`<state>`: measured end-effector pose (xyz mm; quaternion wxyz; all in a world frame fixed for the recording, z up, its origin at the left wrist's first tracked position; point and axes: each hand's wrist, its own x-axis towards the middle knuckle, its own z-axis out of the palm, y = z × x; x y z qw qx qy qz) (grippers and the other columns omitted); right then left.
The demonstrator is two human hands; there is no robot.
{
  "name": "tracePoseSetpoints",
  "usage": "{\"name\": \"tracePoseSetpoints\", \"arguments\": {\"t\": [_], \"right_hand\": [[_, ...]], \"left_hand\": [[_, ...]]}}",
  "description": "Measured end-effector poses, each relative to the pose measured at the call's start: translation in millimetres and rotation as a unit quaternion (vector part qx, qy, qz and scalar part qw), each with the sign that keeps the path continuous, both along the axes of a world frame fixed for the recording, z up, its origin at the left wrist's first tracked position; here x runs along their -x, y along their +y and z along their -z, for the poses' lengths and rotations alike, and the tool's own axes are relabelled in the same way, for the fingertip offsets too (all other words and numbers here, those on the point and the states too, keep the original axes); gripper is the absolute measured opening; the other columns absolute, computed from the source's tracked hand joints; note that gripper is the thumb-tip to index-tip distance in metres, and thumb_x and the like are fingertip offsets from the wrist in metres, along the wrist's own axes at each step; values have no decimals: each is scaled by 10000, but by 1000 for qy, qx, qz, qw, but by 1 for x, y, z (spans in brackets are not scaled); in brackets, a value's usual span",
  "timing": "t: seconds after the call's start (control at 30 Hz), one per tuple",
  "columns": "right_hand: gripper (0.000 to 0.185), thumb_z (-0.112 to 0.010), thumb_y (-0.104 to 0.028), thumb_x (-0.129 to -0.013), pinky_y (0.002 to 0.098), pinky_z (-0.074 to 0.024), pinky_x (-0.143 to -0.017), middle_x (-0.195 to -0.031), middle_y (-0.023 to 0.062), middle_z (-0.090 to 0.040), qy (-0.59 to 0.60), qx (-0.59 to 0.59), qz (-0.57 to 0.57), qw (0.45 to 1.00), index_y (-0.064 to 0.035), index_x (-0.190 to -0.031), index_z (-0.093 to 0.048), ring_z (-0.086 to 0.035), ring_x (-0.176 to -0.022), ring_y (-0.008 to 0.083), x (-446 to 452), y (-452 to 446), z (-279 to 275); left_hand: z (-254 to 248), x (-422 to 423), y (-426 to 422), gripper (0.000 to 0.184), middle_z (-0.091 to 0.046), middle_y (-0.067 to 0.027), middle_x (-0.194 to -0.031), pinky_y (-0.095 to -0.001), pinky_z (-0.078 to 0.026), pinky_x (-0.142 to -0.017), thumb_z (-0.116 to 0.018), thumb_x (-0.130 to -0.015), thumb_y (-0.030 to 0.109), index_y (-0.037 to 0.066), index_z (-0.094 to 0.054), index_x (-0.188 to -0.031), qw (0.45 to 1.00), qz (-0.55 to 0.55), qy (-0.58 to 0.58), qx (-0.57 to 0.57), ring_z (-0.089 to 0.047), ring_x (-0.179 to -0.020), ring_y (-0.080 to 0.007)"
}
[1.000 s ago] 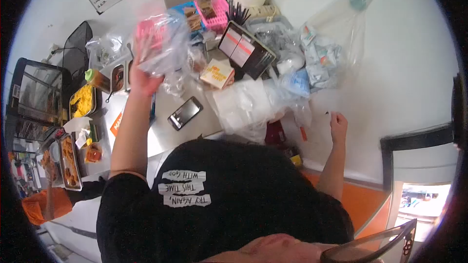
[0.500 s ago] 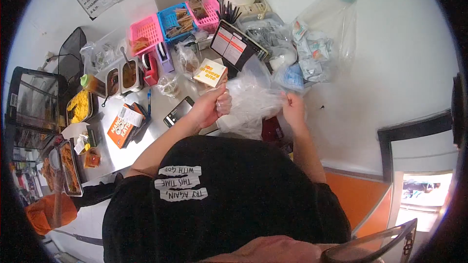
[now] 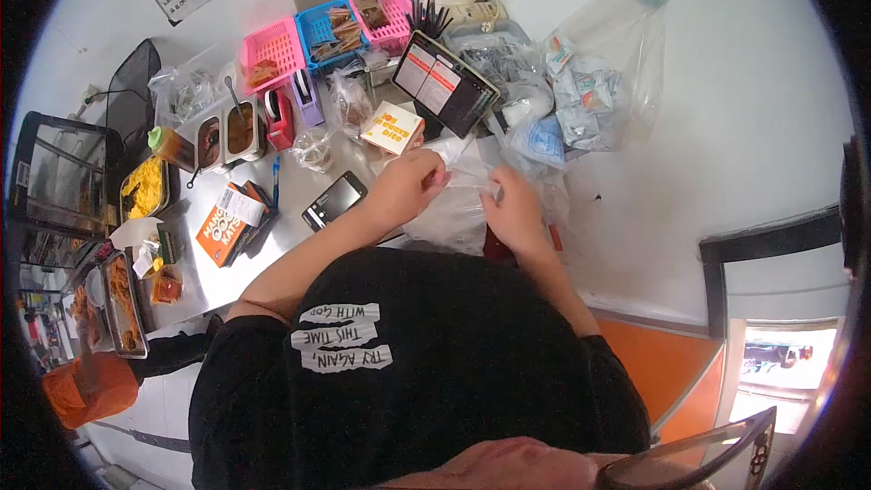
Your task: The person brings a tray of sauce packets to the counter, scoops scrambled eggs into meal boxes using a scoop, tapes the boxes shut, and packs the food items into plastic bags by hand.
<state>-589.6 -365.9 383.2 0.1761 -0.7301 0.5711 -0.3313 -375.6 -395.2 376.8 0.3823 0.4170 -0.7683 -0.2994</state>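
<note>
Both of my hands are close together over the right part of the counter. My left hand (image 3: 413,185) is closed, gripping an edge of a clear plastic bag (image 3: 443,216). Its other side is pinched by my right hand (image 3: 510,202). The bag hangs loosely below my fingers, over a pile of white plastic that it blends into. Just beyond my left hand sits a small white box with yellow lettering (image 3: 392,127). A tablet (image 3: 445,83) stands tilted behind the hands. To the left lies a phone (image 3: 335,201).
An orange box (image 3: 222,234), a blue pen (image 3: 276,180) and tape dispensers (image 3: 278,120) are on the left. Pink (image 3: 272,53) and blue baskets line the wall. Food trays (image 3: 123,304) stand far left, near a person in orange (image 3: 89,390). A bag of packets (image 3: 585,95) hangs at right.
My left hand went from the upper left to the right part of the counter with the bag. My right hand rose, took hold of it, and both hands have since drawn closer together.
</note>
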Motion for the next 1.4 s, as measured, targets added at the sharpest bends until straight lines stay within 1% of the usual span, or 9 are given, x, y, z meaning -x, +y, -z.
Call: {"name": "tracePoseSetpoints", "arguments": {"t": [0.53, 0.63, 0.73, 0.87, 0.93, 1.03, 1.13, 1.23, 1.4], "right_hand": [[195, -561, -191, -830, 487, -468, -699, -809, 211, -607, -21, -92, -107, 990, -1, -827, -604, -586, -789, 424, -31, 11, 18], [205, -567, -209, -843, 484, -473, -704, -823, 208, -620, -9, -50, -83, 995, -16, -871, -629, -595, -794, 412, -24, 7, 37], [181, -573, -189, -842, 483, -476, -703, -836, 201, -631, 116, -55, -50, 990, -29, -876, -651, -599, -785, 409, 6, -10, 29], [143, -574, -139, -850, 435, -490, -695, -834, 185, -644, 72, -21, 110, 991, -39, -847, -676, -605, -772, 397, 75, -33, 53], [161, -567, -154, -871, 441, -479, -685, -826, 197, -636, 124, -19, 111, 986, -35, -855, -674, -603, -768, 400, 89, -34, 48], [204, -555, -182, -901, 467, -450, -660, -805, 221, -618, 108, -38, 125, 986, -17, -835, -654, -588, -752, 416, 83, -23, 42], [275, -552, -219, -920, 490, -415, -633, -769, 244, -591, 33, -3, 118, 992, 6, -770, -600, -564, -720, 434, 56, -9, 45], [301, -544, -239, -926, 495, -412, -635, -765, 257, -585, 17, 9, 109, 994, 15, -772, -597, -558, -717, 442, 47, -4, 73], [340, -509, -279, -947, 504, -421, -656, -783, 265, -593, -32, -50, 164, 985, 14, -822, -629, -570, -736, 445, 43, -6, 80]], "left_hand": [[-29, -6, 19, 277, -675, -163, -897, -324, -503, -694, -673, -855, 122, 57, -614, -1118, 986, 13, -28, -165, -658, -759, -260], [-1, -11, 14, 349, -614, -184, -757, -403, -500, -684, -557, -881, 74, 103, -582, -1228, 984, 156, 80, -19, -636, -705, -323], [-30, -30, 18, 444, -630, -211, -790, -442, -498, -764, -510, -844, 21, 114, -564, -1274, 952, 192, -153, -182, -650, -817, -374], [-5, -60, -8, 523, -644, -205, -799, -406, -507, -750, -530, -796, 6, 100, -529, -1311, 976, 12, -193, -102, -662, -793, -294], [-58, -68, -10, 471, -654, -200, -841, -351, -515, -781, -514, -787, -4, 62, -569, -1250, 946, -26, -169, -275, -669, -843, -218], [-9, -70, -19, 398, -635, -168, -924, -373, -517, -715, -484, -931, 127, 70, -469, -1325, 970, -107, -56, -209, -651, -847, -215], [2, -55, -27, 307, -652, -125, -986, -355, -513, -683, -436, -983, 219, 46, -538, -1215, 730, -89, 488, -470, -655, -875, -220], [6, -39, -37, 239, -622, -47, -811, -324, -463, -580, -424, -983, 239, 65, -572, -1053, 637, -148, 578, -487, -615, -717, -184], [56, -16, -17, 205, -545, -41, -752, -330, -416, -524, -404, -974, 228, 81, -534, -914, 711, -133, 478, -498, -520, -627, -162]]}}
